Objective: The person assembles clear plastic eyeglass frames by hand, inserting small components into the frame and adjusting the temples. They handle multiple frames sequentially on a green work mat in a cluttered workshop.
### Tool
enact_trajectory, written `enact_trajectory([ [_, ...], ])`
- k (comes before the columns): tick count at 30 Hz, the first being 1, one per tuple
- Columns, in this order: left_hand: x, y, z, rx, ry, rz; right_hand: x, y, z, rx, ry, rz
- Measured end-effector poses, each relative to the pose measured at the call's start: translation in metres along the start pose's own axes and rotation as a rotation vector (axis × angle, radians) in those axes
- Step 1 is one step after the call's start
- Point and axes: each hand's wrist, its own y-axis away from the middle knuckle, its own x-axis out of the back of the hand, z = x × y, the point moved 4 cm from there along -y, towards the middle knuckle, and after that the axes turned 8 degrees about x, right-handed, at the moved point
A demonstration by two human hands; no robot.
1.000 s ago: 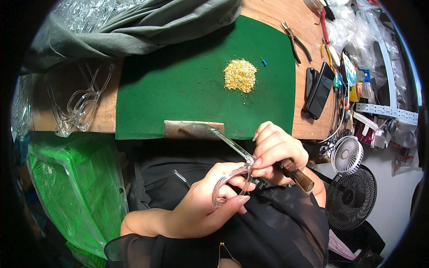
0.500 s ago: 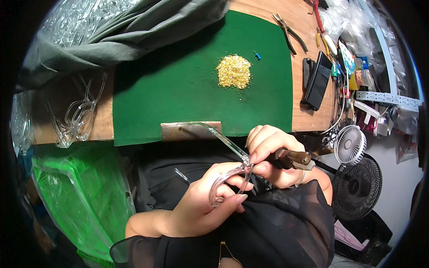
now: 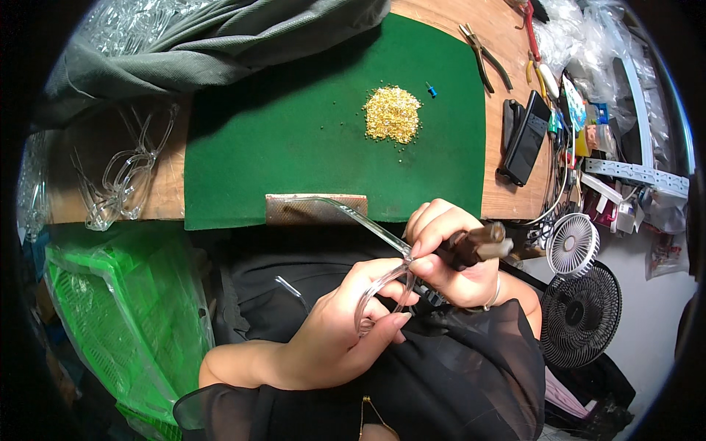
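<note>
My left hand [image 3: 323,323] is closed round the rim of a clear plastic eyeglass frame [image 3: 371,226]. One of its temples is unfolded, slanting up and left over a textured block [image 3: 316,211] at the table edge; the other temple's tip pokes out left of my left hand. With thumb and forefinger, my right hand [image 3: 452,283] pinches the corner where rim and temple meet. A dark tool that looks like pliers [image 3: 474,246] is also in my right hand, its brown two-pronged end sticking out to the right, blurred. Any small part at the pinch is hidden.
A heap of tiny gold-coloured pieces [image 3: 392,115] and a blue push pin [image 3: 432,91] lie on the green mat [image 3: 279,147]. Clear frames [image 3: 129,176] are at left, pliers [image 3: 487,59] and a phone [image 3: 528,140] at right. Two fans [image 3: 573,246] stand beyond; a green crate [image 3: 125,309] sits lower left.
The pliers-like tool has shifted and turned slightly in my right hand. Both hands keep their hold on the frame. The whole view has moved a little.
</note>
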Motion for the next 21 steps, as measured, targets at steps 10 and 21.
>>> enact_trajectory([
  [10,0.001,0.003,0.001,-0.016,0.197,-0.02,0.009,0.008,0.002,0.005,-0.052,0.003],
  [21,0.006,0.01,0.001,0.116,0.114,-0.024,0.01,0.015,-0.008,-0.232,0.44,-0.52],
])
